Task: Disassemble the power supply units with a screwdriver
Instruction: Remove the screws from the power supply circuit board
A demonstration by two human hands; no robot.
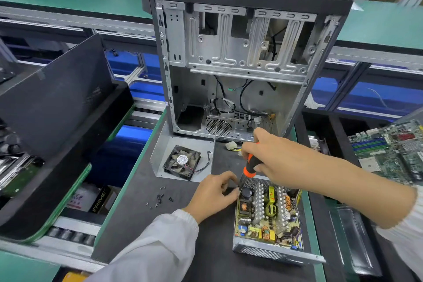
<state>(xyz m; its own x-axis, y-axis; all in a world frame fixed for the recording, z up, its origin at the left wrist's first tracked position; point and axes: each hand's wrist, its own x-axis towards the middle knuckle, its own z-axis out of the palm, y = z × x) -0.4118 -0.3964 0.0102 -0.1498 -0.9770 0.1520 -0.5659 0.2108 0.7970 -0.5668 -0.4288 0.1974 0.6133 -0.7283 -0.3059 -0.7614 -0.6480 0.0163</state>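
Note:
An open power supply unit (267,249) lies on the dark mat, its circuit board with heat sinks and coils exposed. My right hand (274,155) grips an orange-and-black screwdriver (250,166) held nearly upright, tip down at the unit's far left corner. My left hand (212,192) rests beside that corner, fingers curled and pinching at the tip of the screwdriver; what it pinches is hidden. The unit's removed metal cover (164,151) with a black fan (182,162) lies to the far left. Several small black screws (160,198) are scattered on the mat.
An empty computer case (240,57) stands upright right behind the unit. A black panel (52,98) leans in a tray on the left. A green motherboard (393,153) lies at the right. A white connector (231,145) with wires sits near the case.

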